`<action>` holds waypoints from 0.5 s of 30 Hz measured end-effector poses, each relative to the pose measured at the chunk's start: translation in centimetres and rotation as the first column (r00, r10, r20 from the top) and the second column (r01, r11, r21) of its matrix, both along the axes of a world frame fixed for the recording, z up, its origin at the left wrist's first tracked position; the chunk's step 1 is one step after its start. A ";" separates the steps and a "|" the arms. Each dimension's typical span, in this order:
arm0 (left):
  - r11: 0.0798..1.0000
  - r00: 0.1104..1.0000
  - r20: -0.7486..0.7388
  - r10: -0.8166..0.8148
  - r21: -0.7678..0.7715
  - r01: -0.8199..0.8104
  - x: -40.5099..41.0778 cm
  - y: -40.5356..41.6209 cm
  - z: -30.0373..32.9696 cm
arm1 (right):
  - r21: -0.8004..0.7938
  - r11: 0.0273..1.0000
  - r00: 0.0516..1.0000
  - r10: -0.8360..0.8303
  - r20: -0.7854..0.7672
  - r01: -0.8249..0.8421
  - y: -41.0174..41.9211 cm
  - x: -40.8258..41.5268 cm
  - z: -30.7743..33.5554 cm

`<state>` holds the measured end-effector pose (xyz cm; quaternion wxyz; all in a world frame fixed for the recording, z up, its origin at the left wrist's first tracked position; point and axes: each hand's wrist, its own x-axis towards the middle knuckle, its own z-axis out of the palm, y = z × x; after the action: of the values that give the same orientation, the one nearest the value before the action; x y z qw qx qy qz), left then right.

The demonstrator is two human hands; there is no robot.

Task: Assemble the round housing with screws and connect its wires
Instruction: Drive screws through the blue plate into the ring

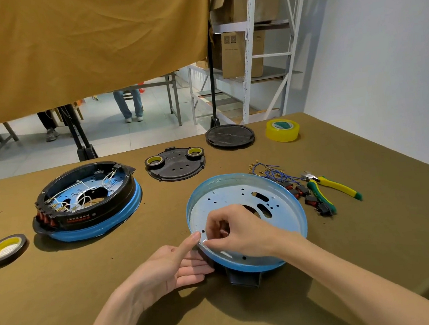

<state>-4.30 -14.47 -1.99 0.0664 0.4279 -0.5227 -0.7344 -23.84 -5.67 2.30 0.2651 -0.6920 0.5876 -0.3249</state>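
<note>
A round blue housing (284,203) with a perforated metal floor lies in front of me, its near edge propped on a black part (244,279). My left hand (173,267) holds its near-left rim, thumb on top and fingers underneath. My right hand (237,231) reaches into the housing, fingertips pinched at a small screw by a hole near the left rim. Blue wires with terminals (268,172) and several red-and-black switches (307,195) lie just right of the housing. A second housing (87,202), with black ring and white wires fitted, sits at the left.
Yellow-green pliers (332,185) lie at the right. A black plate (177,164) carries two tape rolls, a black round lid (229,136) and yellow tape (282,129) lie at the back, and a dark tape roll (5,249) at the far left.
</note>
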 end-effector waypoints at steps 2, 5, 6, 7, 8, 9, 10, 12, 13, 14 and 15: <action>1.000 1.000 -0.002 -0.007 0.000 0.007 0.0 0.1 0.1 | 0.021 1.000 0.999 0.009 0.043 -0.010 0.1 -0.3 0.1; 1.000 1.000 0.007 -0.009 0.003 0.009 0.1 0.1 0.2 | 0.016 1.000 0.999 0.019 0.046 -0.020 0.1 -0.4 0.0; 1.000 1.000 0.008 -0.007 0.005 0.007 0.1 0.1 0.2 | 0.003 1.000 1.000 0.010 0.024 -0.010 0.1 -0.3 -0.1; 1.000 1.000 0.006 -0.003 0.005 0.003 0.1 0.2 0.2 | -0.009 1.000 1.000 -0.005 0.007 0.005 0.0 -0.1 -0.2; 1.000 1.000 0.003 0.002 0.005 -0.002 0.1 0.2 0.3 | -0.015 1.000 1.000 -0.013 0.002 0.013 0.0 0.0 -0.3; 1.000 1.000 0.001 0.006 0.003 -0.006 0.1 0.2 0.3 | -0.018 1.000 1.000 -0.013 0.007 0.013 0.1 0.0 -0.3; 1.000 1.000 0.001 0.009 0.001 -0.009 0.0 0.3 0.3 | -0.022 1.000 1.000 -0.008 0.011 0.008 0.1 -0.1 -0.3; 1.000 1.000 0.003 0.005 -0.001 -0.005 0.1 0.4 0.4 | -0.026 1.000 1.000 -0.001 -0.013 0.001 0.2 -0.2 -0.2; 1.000 1.000 0.004 0.001 0.000 -0.001 0.1 0.4 0.5 | -0.030 1.000 1.000 -0.004 -0.028 0.003 0.2 -0.1 -0.2; 1.000 1.000 0.003 0.000 0.002 0.000 0.1 0.5 0.6 | -0.041 0.999 0.999 -0.011 -0.039 0.010 0.2 0.0 -0.3; 1.000 1.000 -0.001 0.003 0.008 -0.003 0.2 0.5 0.7 | -0.053 0.998 0.999 -0.020 -0.043 0.018 0.1 0.2 -0.3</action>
<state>-4.14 -14.00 -1.33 0.0661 0.4287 -0.5189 -0.7366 -23.69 -5.59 1.99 0.2307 -0.7001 0.5911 -0.3275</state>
